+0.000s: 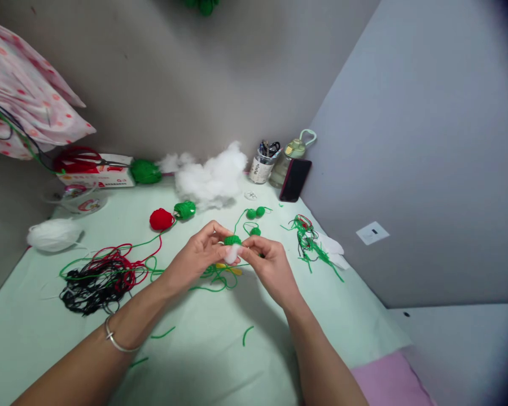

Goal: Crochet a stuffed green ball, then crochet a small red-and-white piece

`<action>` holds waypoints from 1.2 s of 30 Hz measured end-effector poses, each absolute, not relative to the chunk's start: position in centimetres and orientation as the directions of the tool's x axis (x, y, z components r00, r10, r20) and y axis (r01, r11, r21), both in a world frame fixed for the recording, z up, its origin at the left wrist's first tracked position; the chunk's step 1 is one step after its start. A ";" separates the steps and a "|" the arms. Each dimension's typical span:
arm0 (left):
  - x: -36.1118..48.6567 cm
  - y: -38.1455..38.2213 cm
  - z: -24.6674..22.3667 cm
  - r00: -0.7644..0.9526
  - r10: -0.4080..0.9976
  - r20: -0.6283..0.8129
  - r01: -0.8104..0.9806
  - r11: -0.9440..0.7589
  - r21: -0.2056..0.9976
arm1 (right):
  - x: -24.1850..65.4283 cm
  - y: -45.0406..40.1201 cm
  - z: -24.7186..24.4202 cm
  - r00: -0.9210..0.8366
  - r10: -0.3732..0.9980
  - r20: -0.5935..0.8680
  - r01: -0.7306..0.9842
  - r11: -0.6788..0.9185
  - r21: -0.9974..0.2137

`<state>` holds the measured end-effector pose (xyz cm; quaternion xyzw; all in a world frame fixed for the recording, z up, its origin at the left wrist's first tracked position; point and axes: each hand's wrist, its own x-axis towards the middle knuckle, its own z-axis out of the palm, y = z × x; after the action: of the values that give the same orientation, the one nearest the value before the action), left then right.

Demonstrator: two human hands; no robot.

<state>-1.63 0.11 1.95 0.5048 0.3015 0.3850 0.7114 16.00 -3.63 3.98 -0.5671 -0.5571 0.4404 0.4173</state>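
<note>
Between the fingertips of both hands is a small green crocheted piece (232, 240), with a tuft of white stuffing (232, 255) at its near side. My left hand (205, 248) is closed round the piece from the left. From the right, my right hand (268, 262) pinches at the white tuft, its thumb and forefinger together. A green strand runs up from the piece towards two small green crocheted balls (255, 213). Another green ball (254, 231) lies just behind my right hand. Under the hands, a yellow tool (228, 269) is partly hidden among loose green yarn (215, 279).
White stuffing (211, 175) is heaped at the back, beside a pen jar (261, 168), bottle and phone (295, 180). Red yarn (161, 219), green yarn (184, 210) and a black tangle (91, 287) lie left. Yarn scraps (309, 239) lie right; scissors (80, 159) rest on a box.
</note>
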 end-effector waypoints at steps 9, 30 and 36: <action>0.2 -0.9 0.8 0.273 0.961 0.036 -0.165 0.010 0.986 | 14.5 -4.4 4.0 -0.067 0.998 -0.001 0.331 0.021 -0.943; 0.1 -0.4 0.6 0.215 0.975 -0.052 -0.188 0.094 0.978 | 13.5 -5.1 3.6 -0.124 0.991 0.043 0.477 0.098 -0.873; -0.3 -0.3 0.3 0.285 0.951 -0.122 -0.228 0.191 0.955 | 15.2 -4.1 3.6 -0.060 0.953 0.296 0.492 0.286 -0.822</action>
<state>-0.31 -0.34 0.30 0.4538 0.3983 0.4457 0.6609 15.16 -4.07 3.62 -0.5340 -0.6767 0.2682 0.4301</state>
